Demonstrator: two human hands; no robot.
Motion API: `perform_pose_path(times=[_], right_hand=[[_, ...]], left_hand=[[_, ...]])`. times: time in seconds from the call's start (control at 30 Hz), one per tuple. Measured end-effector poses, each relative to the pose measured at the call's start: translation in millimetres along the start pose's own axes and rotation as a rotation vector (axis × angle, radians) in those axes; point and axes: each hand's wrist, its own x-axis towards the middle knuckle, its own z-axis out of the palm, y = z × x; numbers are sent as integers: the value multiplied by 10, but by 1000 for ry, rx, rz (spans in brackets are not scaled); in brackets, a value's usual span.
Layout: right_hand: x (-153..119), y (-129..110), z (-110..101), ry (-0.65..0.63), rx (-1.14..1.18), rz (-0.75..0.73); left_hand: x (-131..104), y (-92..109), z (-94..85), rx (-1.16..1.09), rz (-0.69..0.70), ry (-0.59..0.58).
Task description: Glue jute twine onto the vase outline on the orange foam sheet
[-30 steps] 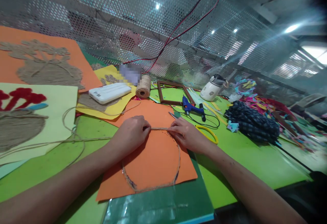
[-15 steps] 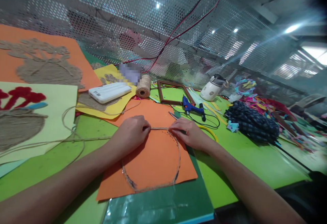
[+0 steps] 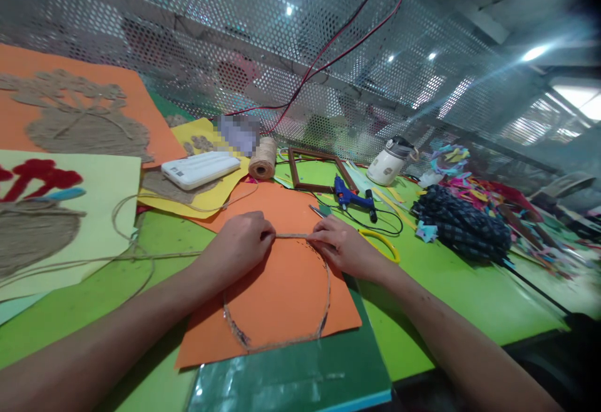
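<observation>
A length of jute twine [image 3: 291,235] runs straight between my hands across the upper part of an orange sheet [image 3: 282,299]. My left hand [image 3: 246,236] is closed, pinching the twine at its left end. At the other end my right hand [image 3: 335,243] pinches it, fingers pressed down near the paper. Below, a rounded pot-shaped outline of twine [image 3: 328,293] lies on the sheet, its left side partly behind my left hand. Yellow-handled scissors [image 3: 387,246] lie by my right hand, with the blade tip showing beyond it.
A twine spool [image 3: 263,158], a white power bank [image 3: 201,169], a brown frame [image 3: 314,171] and a blue glue gun [image 3: 352,196] lie beyond. Finished twine pictures [image 3: 107,74] are at left. A folded dark umbrella [image 3: 462,224] and a white bottle [image 3: 389,161] stand right.
My right hand has shifted slightly, and more of the yellow scissors handle shows. Both hands still hold the twine in nearly the same place.
</observation>
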Motion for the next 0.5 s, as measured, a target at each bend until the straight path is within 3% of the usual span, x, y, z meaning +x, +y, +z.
perform_pose_path(times=[0.3, 0.5], right_hand=[[3, -28, -2, -23, -50, 11], [-5, -5, -53, 19, 130, 86]], left_hand=[[-6, -7, 0, -6, 4, 3], [-2, 0, -1, -8, 20, 5]])
